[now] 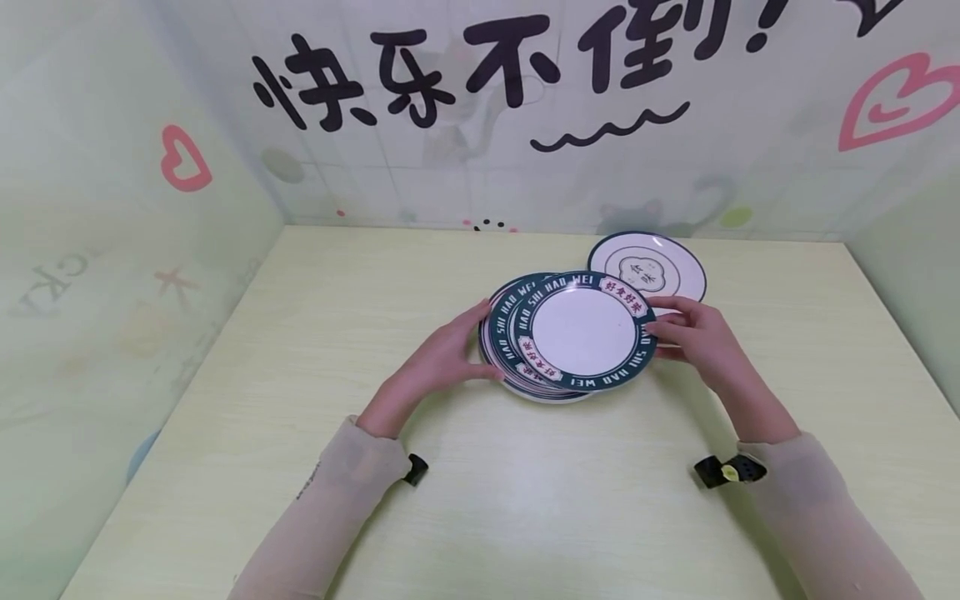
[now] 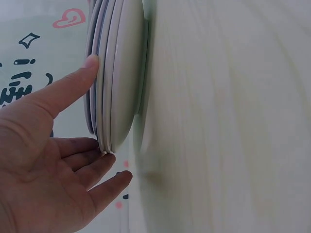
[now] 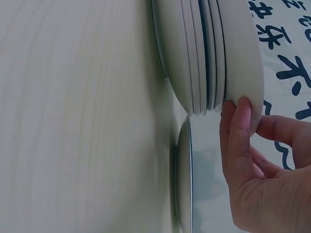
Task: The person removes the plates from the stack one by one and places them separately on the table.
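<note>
While both forearms reach up from the bottom of the head view, the two hands meet the plates just right of the frame's centre. The left hand point(image 1: 442, 358) is angled up and to the right, at the left edge of the stack of plates point(image 1: 504, 337). Its thumb and fingers are spread: the thumb touches the lower left rim, the fingers the upper left.

The right hand point(image 1: 697, 337) is angled up and to the left. Its digits pinch the right rim of the top plate point(image 1: 585, 332), part above and part beneath the edge, as the right wrist view confirms. This plate lies offset toward the right of the stack, with its right side raised; I cannot tell whether its left side touches the plate below.

A separate plate point(image 1: 678, 267) rests face up on the table point(image 1: 525, 500), in the upper right of centre, partly covered by the top plate. Pale sleeves point(image 1: 322, 508) cover both forearms, and a black wristband point(image 1: 738, 469) projects from the right cuff. A wall point(image 1: 450, 192) printed with black characters spans the upper frame.
</note>
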`<move>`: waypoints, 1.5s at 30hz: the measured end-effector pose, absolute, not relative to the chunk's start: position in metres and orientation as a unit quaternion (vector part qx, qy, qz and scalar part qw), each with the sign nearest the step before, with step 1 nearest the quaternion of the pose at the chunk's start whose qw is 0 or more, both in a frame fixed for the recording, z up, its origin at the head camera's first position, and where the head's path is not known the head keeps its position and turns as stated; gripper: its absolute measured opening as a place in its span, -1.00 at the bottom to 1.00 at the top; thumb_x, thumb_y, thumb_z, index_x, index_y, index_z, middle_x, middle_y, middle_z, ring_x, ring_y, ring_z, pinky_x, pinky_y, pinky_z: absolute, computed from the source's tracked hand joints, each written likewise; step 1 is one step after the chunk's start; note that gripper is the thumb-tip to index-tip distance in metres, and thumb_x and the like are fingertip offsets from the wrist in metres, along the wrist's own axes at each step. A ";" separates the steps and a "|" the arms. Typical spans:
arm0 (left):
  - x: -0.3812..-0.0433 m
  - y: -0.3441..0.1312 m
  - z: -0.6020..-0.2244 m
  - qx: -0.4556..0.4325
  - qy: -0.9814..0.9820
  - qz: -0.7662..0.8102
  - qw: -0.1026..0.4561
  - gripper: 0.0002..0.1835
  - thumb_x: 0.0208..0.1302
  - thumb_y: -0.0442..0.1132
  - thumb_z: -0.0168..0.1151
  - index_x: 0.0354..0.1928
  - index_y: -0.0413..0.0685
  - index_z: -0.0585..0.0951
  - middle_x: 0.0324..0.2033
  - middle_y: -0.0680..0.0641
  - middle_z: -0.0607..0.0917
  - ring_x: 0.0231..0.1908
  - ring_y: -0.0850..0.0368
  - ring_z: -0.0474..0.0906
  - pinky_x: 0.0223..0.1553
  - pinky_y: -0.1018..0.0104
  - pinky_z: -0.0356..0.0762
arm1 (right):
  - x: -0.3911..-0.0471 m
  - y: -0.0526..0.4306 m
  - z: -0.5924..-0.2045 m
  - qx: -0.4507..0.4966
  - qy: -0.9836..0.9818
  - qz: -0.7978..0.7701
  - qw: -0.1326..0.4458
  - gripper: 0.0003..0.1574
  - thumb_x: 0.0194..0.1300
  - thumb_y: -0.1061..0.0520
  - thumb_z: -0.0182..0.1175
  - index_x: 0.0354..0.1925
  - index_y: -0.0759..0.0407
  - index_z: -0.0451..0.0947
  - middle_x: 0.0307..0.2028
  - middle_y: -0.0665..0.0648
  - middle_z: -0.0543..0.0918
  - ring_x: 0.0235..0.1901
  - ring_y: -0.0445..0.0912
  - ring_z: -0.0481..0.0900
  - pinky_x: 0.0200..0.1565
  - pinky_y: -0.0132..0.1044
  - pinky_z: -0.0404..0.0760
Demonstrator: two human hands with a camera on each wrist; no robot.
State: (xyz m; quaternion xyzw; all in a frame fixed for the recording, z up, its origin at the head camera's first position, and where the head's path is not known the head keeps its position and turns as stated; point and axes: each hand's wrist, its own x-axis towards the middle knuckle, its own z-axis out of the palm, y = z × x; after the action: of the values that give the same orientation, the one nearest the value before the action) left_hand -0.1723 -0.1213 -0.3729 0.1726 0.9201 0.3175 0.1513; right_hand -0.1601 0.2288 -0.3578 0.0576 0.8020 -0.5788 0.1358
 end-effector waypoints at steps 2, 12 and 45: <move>-0.173 -0.121 -0.374 0.172 0.920 0.319 0.151 0.21 -0.02 0.03 0.57 0.58 -0.01 0.03 0.59 -0.04 0.03 0.58 -0.03 -0.05 0.60 0.07 -0.01 | -0.160 0.230 -0.358 0.057 0.804 -0.577 0.130 -0.32 0.47 0.15 0.11 0.45 0.29 0.21 -0.41 -0.34 0.64 -0.36 -0.38 0.64 -0.20 -0.49 0.75; -0.172 -0.121 -0.375 0.170 0.920 0.318 0.150 0.20 -0.01 0.03 0.57 0.58 -0.02 0.04 0.59 -0.04 0.04 0.58 -0.02 -0.05 0.60 0.08 -0.01 | -0.161 0.242 -0.355 0.059 0.800 -0.588 0.104 -0.30 0.47 0.15 0.11 0.46 0.31 0.19 -0.38 -0.35 0.64 -0.35 -0.39 0.64 -0.21 -0.51 0.75; -0.170 -0.121 -0.372 0.173 0.921 0.317 0.146 0.20 -0.01 0.03 0.57 0.58 -0.05 0.04 0.58 -0.05 0.04 0.58 -0.02 -0.05 0.60 0.08 0.00 | -0.158 0.289 -0.339 0.102 0.714 -0.691 0.043 -0.40 0.34 0.13 0.29 0.29 0.10 0.37 -0.38 -0.19 0.73 -0.41 -0.30 0.71 -0.33 -0.50 0.75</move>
State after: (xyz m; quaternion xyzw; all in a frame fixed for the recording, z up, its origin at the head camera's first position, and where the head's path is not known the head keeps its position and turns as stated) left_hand -0.1696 -0.1207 -0.3721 0.1727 0.9210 0.3171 0.1464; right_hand -0.1584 0.2888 -0.3387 0.1020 0.7144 -0.6909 0.0432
